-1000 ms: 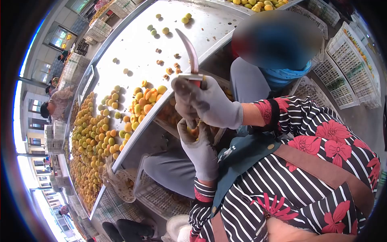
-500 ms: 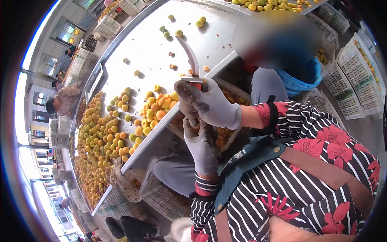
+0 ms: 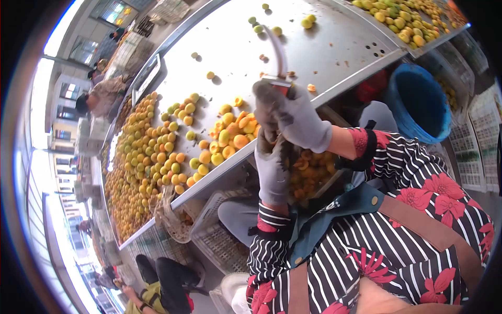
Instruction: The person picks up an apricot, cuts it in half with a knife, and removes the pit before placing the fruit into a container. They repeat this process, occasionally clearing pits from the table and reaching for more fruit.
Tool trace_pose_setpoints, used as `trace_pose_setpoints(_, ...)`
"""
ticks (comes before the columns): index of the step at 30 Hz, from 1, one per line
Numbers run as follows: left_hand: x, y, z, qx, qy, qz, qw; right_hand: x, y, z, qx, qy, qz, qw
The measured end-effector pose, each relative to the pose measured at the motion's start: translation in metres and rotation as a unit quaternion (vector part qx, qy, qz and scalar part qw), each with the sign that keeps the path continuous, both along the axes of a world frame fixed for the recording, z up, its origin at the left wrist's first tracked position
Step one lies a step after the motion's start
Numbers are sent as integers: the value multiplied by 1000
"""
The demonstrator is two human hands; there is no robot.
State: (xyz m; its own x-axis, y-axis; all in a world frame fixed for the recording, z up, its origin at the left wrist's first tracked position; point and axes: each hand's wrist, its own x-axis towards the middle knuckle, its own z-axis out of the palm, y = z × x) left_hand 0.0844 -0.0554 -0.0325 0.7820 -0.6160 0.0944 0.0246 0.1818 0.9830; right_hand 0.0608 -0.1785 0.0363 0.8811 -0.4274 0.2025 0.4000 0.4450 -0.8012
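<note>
Both hands wear grey gloves with dark-stained fingers and meet above the front edge of the metal table. My right hand (image 3: 300,118) is closed around the handle of a curved knife (image 3: 278,55), whose blade points up and away over the table. Just below it, my left hand (image 3: 272,170) has its fingers curled against the underside of the right. Whatever may be between the left fingers is hidden. Apricots (image 3: 230,131), some split open, lie on the table beside the hands. Under the hands a crate holds apricot halves (image 3: 308,175).
The metal table (image 3: 334,52) carries many more apricots toward the left. A blue bucket (image 3: 444,123) stands at the right near stacked white crates (image 3: 470,157). Below the table edge sit a plastic crate (image 3: 209,225) and a cloth bag (image 3: 170,212). Another person (image 3: 151,293) is at the lower left.
My view has turned, so the table and hands appear shifted right. The bucket now shows fully, and more of the person at lower left. The hands stay together, knife still held.
</note>
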Motion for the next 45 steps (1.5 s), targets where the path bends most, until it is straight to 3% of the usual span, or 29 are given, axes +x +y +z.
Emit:
trace_pose_setpoints(1, 3, 0, 0, -91, 204, -34, 974, 8, 0, -4, 35, -14, -4, 999)
trace_pose_setpoints(2, 7, -3, 0, -58, 149, -35, 987, 12, -2, -8, 27, -43, -2, 999)
trace_pose_setpoints(6, 10, -8, 7, -34, 144, 31, 989, 27, 0, -7, 95, -61, 14, 994)
trace_pose_setpoints(11, 27, -12, 7, 5, 102, 31, 994, 44, -1, -19, 28, -21, -45, 998)
trace_pose_setpoints(13, 31, -21, 2, 47, -18, 83, 995, 48, -2, -21, 23, -36, -38, 998)
trace_pose_setpoints(14, 34, -25, 0, 14, 14, 82, 996, 51, -1, -23, 24, -28, -71, 997)
trace_pose_setpoints(15, 32, -32, 7, 38, -100, 139, 984, 56, -2, -27, 24, -21, -108, 994)
trace_pose_setpoints(17, 44, -32, 7, 185, -195, 147, 952, 68, -12, -39, 103, -23, -63, 992)
trace_pose_setpoints(18, 47, -37, 6, 200, -200, 156, 946, 73, -14, -40, 126, -18, -85, 988)
trace_pose_setpoints(22, 59, -41, 3, 167, -223, 108, 954, 82, -26, -41, 282, 14, -64, 957)
trace_pose_setpoints(26, 53, -46, 0, 217, -257, 114, 935, 80, -35, -39, 355, 101, -41, 928)
trace_pose_setpoints(28, 53, -49, -4, 167, -272, 119, 940, 84, -39, -45, 376, 105, -39, 920)
trace_pose_setpoints(32, 58, -43, -8, 175, -307, 96, 931, 87, -43, -53, 427, 126, -57, 894)
trace_pose_setpoints(34, 60, -37, -7, 169, -210, 42, 962, 94, -46, -68, 411, 129, -66, 900)
trace_pose_setpoints(39, 59, -29, -13, 98, -151, 25, 983, 97, -47, -78, 410, 108, -46, 905)
trace_pose_setpoints(41, 64, -30, -27, 46, -143, 122, 981, 95, -52, -77, 484, 72, -21, 872)
trace_pose_setpoints(42, 64, -25, -16, 52, -106, 115, 986, 93, -55, -68, 452, 85, -43, 887)
trace_pose_setpoints(43, 74, -22, -17, 99, -220, 187, 952, 90, -59, -62, 453, 86, -43, 886)
trace_pose_setpoints(44, 87, -12, -14, 146, -116, 191, 964, 87, -62, -58, 422, 72, -48, 903)
trace_pose_setpoints(45, 105, -4, -14, 118, -5, 159, 980, 84, -66, -55, 390, 57, -53, 918)
